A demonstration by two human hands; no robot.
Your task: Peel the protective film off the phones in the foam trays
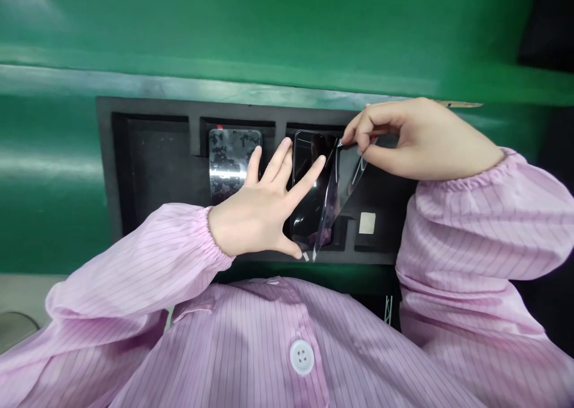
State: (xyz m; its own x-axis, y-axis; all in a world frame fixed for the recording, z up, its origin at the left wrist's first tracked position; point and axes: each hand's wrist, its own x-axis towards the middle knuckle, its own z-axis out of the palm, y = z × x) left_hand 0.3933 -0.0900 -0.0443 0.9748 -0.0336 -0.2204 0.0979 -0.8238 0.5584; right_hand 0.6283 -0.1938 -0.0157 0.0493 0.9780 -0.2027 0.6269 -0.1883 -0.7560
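A black phone (306,210) with a glossy screen lies in a compartment of the dark foam tray (150,105). My left hand (262,213) is spread flat, its index finger resting on this phone's screen and its thumb near the lower edge. The fingers of my right hand (417,136) pinch the top corner of a clear protective film (345,177). The film is lifted off the right side of the screen and slants down to the phone's bottom edge. A second phone (231,154), its screen covered by a blotchy film, lies to the left, partly hidden under my left hand.
The tray rests on a green work surface (269,31) with a raised strip behind it. A small cream square (366,222) sits at the tray's lower right. A thin pointed object (461,104) lies behind my right hand. Dark objects (549,25) stand at the far right.
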